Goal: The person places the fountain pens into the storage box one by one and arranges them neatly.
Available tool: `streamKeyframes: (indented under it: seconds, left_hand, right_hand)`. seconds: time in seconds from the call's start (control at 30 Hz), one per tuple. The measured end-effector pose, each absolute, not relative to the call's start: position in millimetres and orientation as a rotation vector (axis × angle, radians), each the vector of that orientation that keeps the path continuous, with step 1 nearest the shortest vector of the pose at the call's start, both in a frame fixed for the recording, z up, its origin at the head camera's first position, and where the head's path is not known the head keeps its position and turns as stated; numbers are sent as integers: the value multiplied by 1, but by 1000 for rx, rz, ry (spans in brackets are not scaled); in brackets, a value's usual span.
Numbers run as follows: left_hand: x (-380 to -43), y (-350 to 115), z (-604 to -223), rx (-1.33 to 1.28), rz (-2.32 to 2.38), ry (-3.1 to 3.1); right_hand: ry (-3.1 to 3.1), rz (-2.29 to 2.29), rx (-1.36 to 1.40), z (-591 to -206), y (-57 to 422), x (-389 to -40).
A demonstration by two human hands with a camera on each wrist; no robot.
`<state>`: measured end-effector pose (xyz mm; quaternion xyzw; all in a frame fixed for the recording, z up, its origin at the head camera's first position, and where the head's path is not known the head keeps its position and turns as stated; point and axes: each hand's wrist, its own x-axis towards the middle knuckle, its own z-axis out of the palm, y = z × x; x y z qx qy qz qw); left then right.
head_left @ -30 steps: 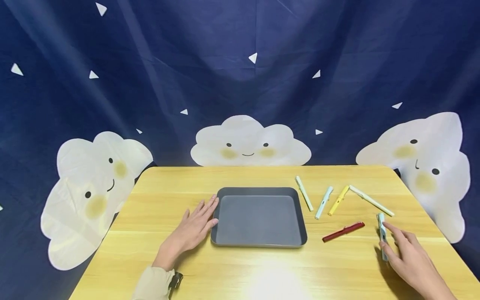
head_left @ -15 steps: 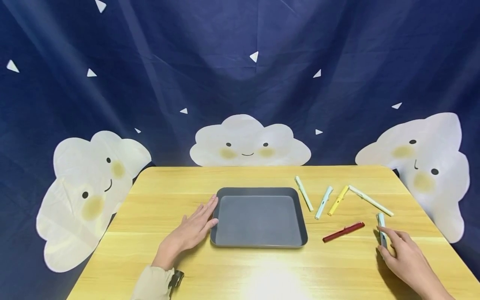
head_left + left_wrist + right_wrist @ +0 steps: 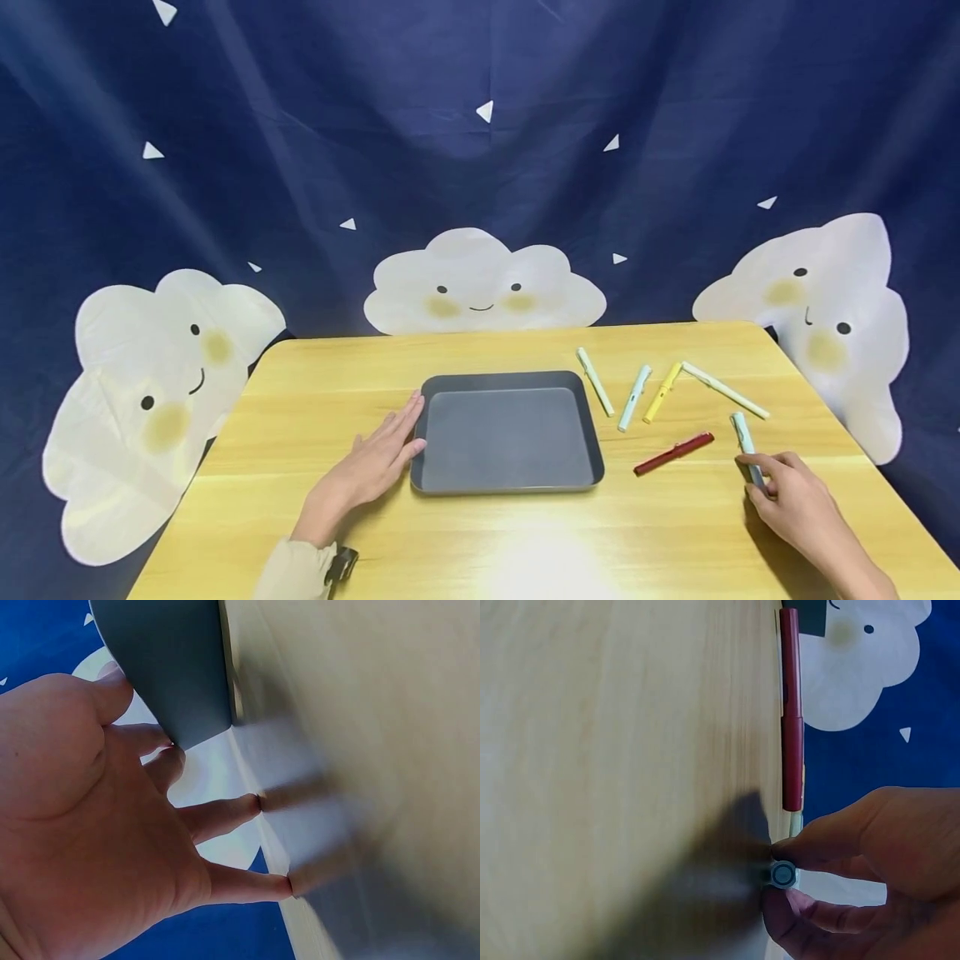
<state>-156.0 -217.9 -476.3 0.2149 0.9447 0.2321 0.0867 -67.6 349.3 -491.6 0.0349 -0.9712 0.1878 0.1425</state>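
A light blue pen (image 3: 742, 433) lies at the right of the table, and my right hand (image 3: 798, 504) pinches its near part between thumb and fingers. In the right wrist view the round end of that pen (image 3: 783, 874) shows between the thumb and a fingertip, close to the wood. My left hand (image 3: 363, 471) rests against the left wall of a dark grey rectangular tray (image 3: 510, 437), its fingers extended. From the left wrist, the outstretched fingers (image 3: 225, 816) are seen by the tray's side (image 3: 169, 667), some fingertips touching the table.
Left of the held pen lies a dark red pen (image 3: 675, 454). Farther back are a yellow pen (image 3: 663, 393), another light blue pen (image 3: 635, 398) and two pale green pens, one upright-lying (image 3: 596, 383) and one slanted (image 3: 723, 390). A navy curtain (image 3: 480, 167) hangs behind the table.
My right thumb and fingers have drawn together on the light blue pen. The left hand stays at the tray. The head view has shifted slightly.
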Motion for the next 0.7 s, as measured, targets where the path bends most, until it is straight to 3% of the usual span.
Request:
streamKeyframes:
  seconds: [0.4,0.7]
  left_hand:
    - [-155,-219,-477,623,707,2790]
    - [-155,-219,-477,622,705,2796]
  right_hand:
    - [-2743,532,153,-491,348,-65]
    - [-2748,703,-10,-485,352,-59]
